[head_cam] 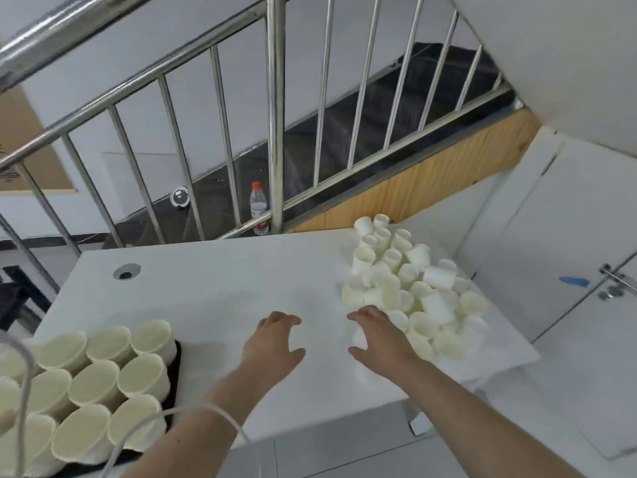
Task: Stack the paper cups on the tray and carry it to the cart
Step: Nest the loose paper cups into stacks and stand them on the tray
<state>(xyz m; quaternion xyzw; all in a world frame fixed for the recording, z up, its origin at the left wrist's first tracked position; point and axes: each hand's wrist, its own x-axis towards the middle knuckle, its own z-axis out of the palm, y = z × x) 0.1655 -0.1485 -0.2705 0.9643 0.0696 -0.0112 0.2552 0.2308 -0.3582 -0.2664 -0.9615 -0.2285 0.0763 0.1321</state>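
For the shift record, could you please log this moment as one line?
left hand: open, over table | right hand: open, reaching loose cup pile | tray: upright cups

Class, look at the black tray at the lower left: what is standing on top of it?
Upright cream paper cups stand packed in rows on the black tray, open mouths up. They cover nearly all its surface; only its right edge shows.

Cream-white paper cups [410, 288] lie heaped far right on a plain white table [224, 288]; more cream cups [103, 381] fill a black tray [177, 353] near left. Beyond, a clear bottle [259, 208] wears a red cap by the silver railing [275, 115].
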